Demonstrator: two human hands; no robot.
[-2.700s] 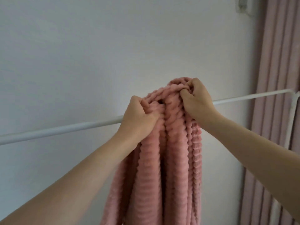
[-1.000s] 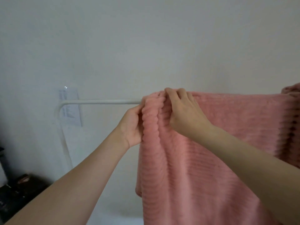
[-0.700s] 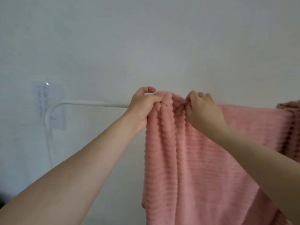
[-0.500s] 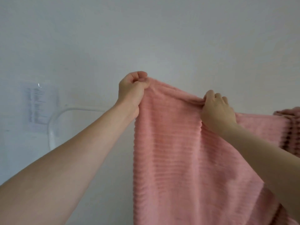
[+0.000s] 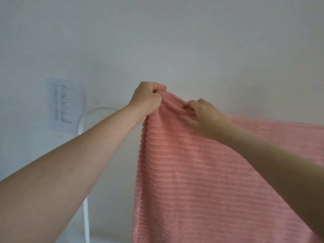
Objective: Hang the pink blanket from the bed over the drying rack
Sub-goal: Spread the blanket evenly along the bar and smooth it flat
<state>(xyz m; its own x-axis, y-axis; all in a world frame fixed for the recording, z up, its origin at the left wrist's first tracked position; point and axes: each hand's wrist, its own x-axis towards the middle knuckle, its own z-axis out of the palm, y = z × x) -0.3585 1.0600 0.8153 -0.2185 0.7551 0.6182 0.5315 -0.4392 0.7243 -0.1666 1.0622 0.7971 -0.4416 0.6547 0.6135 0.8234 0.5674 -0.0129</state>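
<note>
Blanket [image 5: 201,172] hangs over the rack [image 5: 84,120], soft and probably light, so its top edge is best to hold: left hand [image 5: 147,99] pinches the corner, right hand [image 5: 205,116] lies open on it.

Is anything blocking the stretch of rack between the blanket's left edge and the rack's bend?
Nothing visible does. Only the left forearm crosses it; the left hand holds the pink blanket above the drying rack.

Plain pale wall [image 5: 175,41], printed paper sheet [image 5: 65,106] stuck on
</note>
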